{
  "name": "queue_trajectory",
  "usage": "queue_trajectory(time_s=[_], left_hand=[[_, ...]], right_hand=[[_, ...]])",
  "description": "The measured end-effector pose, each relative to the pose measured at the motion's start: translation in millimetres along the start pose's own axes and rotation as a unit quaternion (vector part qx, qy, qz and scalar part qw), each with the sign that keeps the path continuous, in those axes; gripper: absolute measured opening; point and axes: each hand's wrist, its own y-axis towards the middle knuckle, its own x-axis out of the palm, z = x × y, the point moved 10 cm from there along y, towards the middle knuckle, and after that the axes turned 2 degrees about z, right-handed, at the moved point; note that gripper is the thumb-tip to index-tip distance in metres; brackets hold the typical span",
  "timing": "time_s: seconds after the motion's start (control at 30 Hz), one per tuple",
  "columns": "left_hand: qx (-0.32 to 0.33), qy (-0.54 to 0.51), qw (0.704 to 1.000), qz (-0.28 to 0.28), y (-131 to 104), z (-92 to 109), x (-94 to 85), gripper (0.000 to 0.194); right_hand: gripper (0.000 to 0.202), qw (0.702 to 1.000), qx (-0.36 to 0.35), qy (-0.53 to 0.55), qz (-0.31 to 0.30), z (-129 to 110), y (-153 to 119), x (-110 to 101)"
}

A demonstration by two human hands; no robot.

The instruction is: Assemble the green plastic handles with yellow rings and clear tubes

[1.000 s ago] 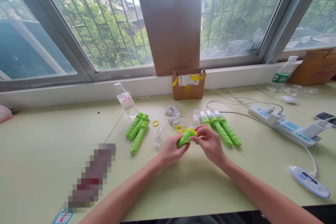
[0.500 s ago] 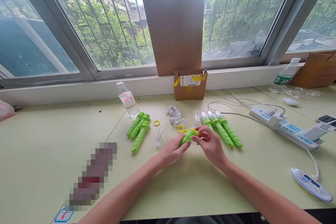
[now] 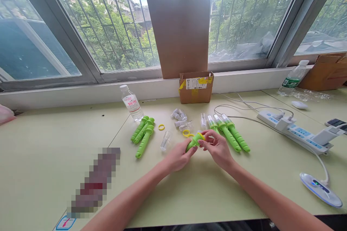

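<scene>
gripping a green handle here, left hand curled round its lower part, held low over the table, tilted up to the right. right hand has thumb and fingers pinching the yellow ring at the ribbed end, kinda bunched up close to the other hand. loose rings and clear caps lie around just past the hands. three bare handles sit off to the left near a bottle, three capped ones to the right, box at the back.
</scene>
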Motion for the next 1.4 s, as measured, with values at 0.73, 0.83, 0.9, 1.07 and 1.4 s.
queue_trajectory(time_s=[0.73,0.83,0.9,1.07,1.4], left_hand=[[0.003,0.071,0.997,0.006,-3,-6,7.3,0.025],[0.019,0.097,0.995,0.008,-4,-4,7.6,0.023],[0.028,0.11,0.993,0.011,-4,-3,7.2,0.023],[0.027,0.139,0.99,0.019,-4,-5,4.8,0.021],[0.022,0.166,0.986,0.009,-4,-8,7.1,0.021]], right_hand=[[0.03,0.996,-0.072,-0.042,0.014,-15,-3,-3],[0.022,0.997,-0.073,-0.032,0.012,-16,-2,-4],[0.019,0.997,-0.073,-0.03,0.009,-15,-1,-4],[0.02,0.997,-0.074,-0.039,-0.002,-15,-1,-4],[0.019,0.997,-0.066,-0.029,-0.027,-11,0,0]])
